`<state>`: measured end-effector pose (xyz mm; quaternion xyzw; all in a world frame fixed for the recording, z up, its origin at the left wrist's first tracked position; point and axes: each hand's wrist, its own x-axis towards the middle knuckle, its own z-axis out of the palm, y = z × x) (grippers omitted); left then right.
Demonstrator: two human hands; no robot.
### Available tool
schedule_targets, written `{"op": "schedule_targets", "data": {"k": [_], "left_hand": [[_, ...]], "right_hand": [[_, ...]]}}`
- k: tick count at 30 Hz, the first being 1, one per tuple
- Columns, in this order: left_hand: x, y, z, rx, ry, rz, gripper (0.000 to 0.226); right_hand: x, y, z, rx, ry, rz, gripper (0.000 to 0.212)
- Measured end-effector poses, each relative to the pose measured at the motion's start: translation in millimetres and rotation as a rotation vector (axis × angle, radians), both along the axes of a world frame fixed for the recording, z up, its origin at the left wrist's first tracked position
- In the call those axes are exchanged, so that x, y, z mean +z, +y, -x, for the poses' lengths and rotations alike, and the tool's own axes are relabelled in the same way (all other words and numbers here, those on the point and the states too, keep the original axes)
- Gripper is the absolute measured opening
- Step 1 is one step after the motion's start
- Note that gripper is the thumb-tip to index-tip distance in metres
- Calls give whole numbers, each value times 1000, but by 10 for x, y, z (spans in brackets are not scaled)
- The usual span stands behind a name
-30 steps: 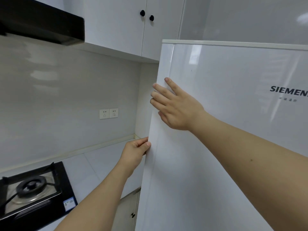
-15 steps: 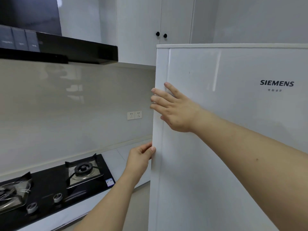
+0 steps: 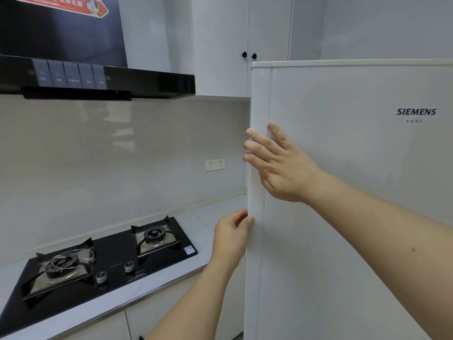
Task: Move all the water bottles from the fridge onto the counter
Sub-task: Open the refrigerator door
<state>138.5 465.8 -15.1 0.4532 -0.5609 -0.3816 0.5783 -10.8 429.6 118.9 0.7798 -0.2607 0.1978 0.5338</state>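
Note:
The white fridge door (image 3: 343,192) fills the right side of the head view. No water bottles show; the fridge's inside is hidden behind the door. My right hand (image 3: 277,165) lies flat on the door's front near its left edge, its fingertips reaching that edge. Lower down, my left hand (image 3: 232,231) pinches the same left edge of the door, thumb on the front and fingers behind. The grey counter (image 3: 215,214) runs along the wall to the left of the fridge.
A black two-burner gas hob (image 3: 103,258) is set into the counter at the left. A black range hood (image 3: 98,77) hangs above it. White wall cabinets (image 3: 245,45) sit above the fridge's left corner, and double sockets (image 3: 215,164) are on the backsplash.
The view has pulled back and swung left, showing more of the hob and hood. Both hands keep their places on the door's left edge.

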Motion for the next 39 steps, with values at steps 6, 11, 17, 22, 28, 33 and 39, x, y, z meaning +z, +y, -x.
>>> {"op": "schedule_targets", "data": {"k": [6, 11, 17, 22, 28, 33, 39], "left_hand": [[-82, 429, 63, 96, -74, 33, 21], [-101, 759, 116, 120, -112, 85, 13], [-97, 1179, 229, 141, -144, 85, 14], [-67, 1604, 431, 181, -136, 58, 15], [-79, 2140, 709, 243, -153, 80, 15], [-47, 2607, 956, 328, -220, 78, 17], [-17, 3109, 1265, 354, -345, 139, 32]], "right_hand": [[-1, 447, 42, -2, 12, 20, 42], [-13, 820, 78, -10, 0, 3, 39], [-22, 1173, 194, 16, -1, 11, 36], [-18, 1505, 358, 70, -7, 11, 37], [-37, 1964, 591, 148, -21, 58, 30], [-10, 2386, 867, 169, 12, 59, 28], [-10, 2856, 1212, 198, 10, 85, 27]]}}
